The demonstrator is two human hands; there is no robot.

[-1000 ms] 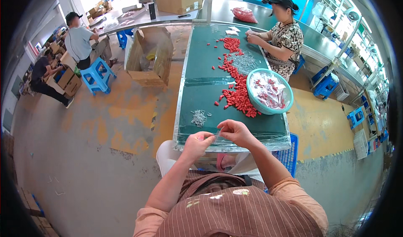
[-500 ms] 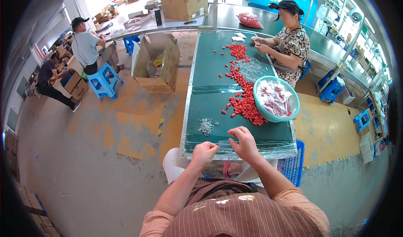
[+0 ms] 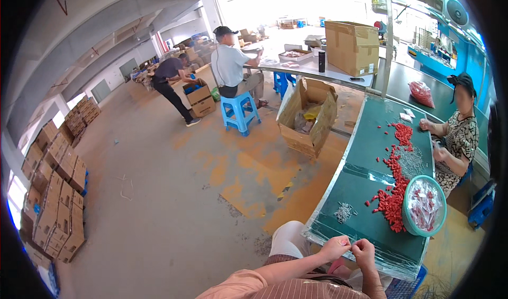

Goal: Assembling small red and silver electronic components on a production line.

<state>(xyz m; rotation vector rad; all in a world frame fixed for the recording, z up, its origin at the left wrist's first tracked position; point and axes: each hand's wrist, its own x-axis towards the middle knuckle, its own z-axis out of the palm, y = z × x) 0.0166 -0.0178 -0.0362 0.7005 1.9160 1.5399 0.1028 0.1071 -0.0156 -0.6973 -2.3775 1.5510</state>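
Note:
My left hand point(image 3: 336, 248) and my right hand point(image 3: 363, 253) meet over the near edge of the green-topped table point(image 3: 338, 185). The fingers of both are pinched, their tips almost touching. A small reddish spot shows at the left fingers, but what either hand holds is too small to make out. Just beyond them lies a little heap of clear, thin pieces point(image 3: 344, 213). To its right spreads a long pile of small red plastic pieces point(image 3: 390, 205), with more clear pieces point(image 3: 411, 163) beside its far part. A teal basin point(image 3: 444, 211) holds clear bags point(image 3: 425, 199) with red contents.
A co-worker point(image 3: 459, 135) sits at the table's right side, hands at its edge. An open carton point(image 3: 299, 136) stands beyond the table's left side. Another person sits on a blue stool point(image 3: 238, 108); a third bends over a box. Stacked cartons point(image 3: 58, 209) line the left.
The view has swung left, so the table now appears farther right. My right hand, spread before, has closed and come up against my left. The co-worker's hands have moved apart.

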